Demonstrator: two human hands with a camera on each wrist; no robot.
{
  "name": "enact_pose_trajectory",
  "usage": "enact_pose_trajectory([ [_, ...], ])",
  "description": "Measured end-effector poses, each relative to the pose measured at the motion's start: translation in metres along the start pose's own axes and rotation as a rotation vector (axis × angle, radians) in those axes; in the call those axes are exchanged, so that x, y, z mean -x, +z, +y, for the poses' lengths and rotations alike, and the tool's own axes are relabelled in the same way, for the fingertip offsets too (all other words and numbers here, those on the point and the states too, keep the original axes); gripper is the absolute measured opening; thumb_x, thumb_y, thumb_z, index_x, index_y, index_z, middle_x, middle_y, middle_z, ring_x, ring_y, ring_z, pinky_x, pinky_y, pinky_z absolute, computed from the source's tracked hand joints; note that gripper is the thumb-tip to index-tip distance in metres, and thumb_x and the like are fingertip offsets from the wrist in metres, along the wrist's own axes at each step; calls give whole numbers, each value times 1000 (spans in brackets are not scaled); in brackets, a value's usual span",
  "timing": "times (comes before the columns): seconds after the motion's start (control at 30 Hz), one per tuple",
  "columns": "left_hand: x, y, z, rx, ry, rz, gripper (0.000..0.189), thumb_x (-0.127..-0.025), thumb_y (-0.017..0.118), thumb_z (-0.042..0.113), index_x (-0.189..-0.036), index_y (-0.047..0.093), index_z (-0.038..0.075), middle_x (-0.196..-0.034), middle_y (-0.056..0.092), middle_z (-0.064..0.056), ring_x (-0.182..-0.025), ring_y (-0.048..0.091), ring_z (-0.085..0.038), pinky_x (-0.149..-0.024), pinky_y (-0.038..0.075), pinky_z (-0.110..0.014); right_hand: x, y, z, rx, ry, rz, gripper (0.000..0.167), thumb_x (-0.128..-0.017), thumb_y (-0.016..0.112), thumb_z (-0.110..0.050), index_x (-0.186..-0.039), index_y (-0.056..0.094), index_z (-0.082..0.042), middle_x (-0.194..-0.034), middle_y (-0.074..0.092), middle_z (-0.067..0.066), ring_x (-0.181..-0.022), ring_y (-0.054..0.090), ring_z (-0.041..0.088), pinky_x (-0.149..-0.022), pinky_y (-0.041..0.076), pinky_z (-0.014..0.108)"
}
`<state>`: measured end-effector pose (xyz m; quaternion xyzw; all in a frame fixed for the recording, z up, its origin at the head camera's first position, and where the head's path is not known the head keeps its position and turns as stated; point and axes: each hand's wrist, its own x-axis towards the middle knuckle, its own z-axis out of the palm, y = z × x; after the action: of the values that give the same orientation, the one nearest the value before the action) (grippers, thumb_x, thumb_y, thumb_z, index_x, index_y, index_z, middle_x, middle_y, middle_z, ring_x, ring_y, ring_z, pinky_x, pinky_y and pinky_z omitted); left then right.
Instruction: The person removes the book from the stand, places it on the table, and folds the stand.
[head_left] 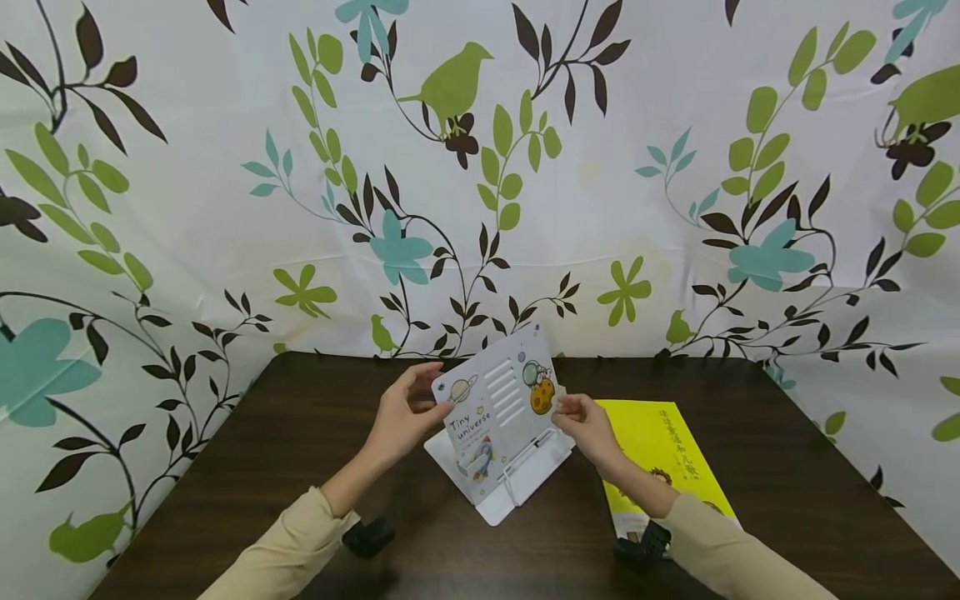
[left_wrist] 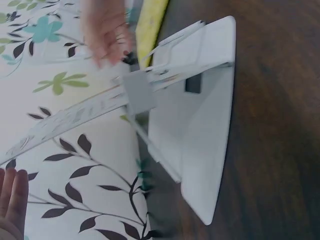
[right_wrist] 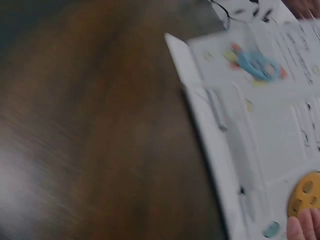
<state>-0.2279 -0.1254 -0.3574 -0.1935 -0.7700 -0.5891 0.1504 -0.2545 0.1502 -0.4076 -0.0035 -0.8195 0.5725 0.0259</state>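
Observation:
A white book stand (head_left: 497, 421) with "Tiny universe", a ringed planet, a rocket and an orange moon printed on its slotted panel stands tilted on the table. Its white base plate (left_wrist: 200, 120) and a hinged support show from behind in the left wrist view. My left hand (head_left: 405, 414) is around the panel's upper left corner, thumb over the front, with straight fingers (left_wrist: 13, 197) beside the edge. At the right edge is my right hand (head_left: 590, 427); its loosely bent fingertips (right_wrist: 305, 226) overlap the orange moon in the right wrist view.
A yellow book (head_left: 660, 450) lies on the dark wooden table (head_left: 285, 467) to the right, partly under my right forearm. Behind the table hangs a patterned cloth (head_left: 570, 275) with leaves and birds. Wire page holders (head_left: 517, 475) stick out at the stand's foot.

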Motion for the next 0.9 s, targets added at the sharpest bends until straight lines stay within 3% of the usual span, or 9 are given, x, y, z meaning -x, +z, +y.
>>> enact_pose_trajectory([
  [0.17, -6, -5, -11, -16, 45, 28, 39, -77, 69, 1, -114, 57, 1, -108, 60, -13, -95, 58, -20, -72, 52, -28, 20, 13, 7, -91, 157, -34, 38, -84, 61, -6, -118, 49, 6, -103, 56, 16, -86, 58, 20, -77, 52, 34],
  [0.37, -5, -9, -12, -15, 30, 29, 31, -78, 68, 0, -108, 61, 0, -103, 63, -13, -90, 59, -14, -71, 51, -24, 32, 29, 13, -197, 264, -96, 45, -84, 62, -5, -122, 43, 9, -100, 60, 17, -83, 60, 19, -77, 52, 34],
  [0.53, -3, -9, 4, -30, 56, -12, 29, -80, 64, -5, -109, 60, -6, -101, 63, -18, -90, 60, -22, -70, 51, -25, 33, 40, 16, -264, 267, -115, 49, -83, 62, -3, -122, 36, 11, -97, 63, 17, -79, 61, 17, -78, 51, 33],
  [0.67, -1, -7, 19, -36, 44, -21, 29, -80, 62, -7, -109, 59, -9, -101, 62, -21, -90, 59, -29, -73, 51, -36, 33, 48, 16, -312, 252, -97, 52, -82, 62, -2, -122, 31, 13, -93, 64, 17, -75, 60, 15, -74, 52, 30],
  [0.8, -1, -6, 21, -37, 22, -20, 29, -80, 62, -8, -108, 60, -9, -99, 63, -22, -89, 59, -33, -73, 50, -44, 35, 56, 16, -325, 222, -69, 56, -80, 62, 2, -121, 26, 13, -86, 65, 14, -69, 59, 12, -68, 52, 26],
  [0.9, 0, -6, 20, -32, 19, -17, 29, -79, 62, -9, -108, 60, -9, -97, 63, -22, -87, 60, -34, -72, 51, -41, 37, 63, 15, -347, 200, -47, 58, -79, 62, 4, -121, 23, 13, -81, 64, 12, -65, 59, 10, -64, 52, 23],
])
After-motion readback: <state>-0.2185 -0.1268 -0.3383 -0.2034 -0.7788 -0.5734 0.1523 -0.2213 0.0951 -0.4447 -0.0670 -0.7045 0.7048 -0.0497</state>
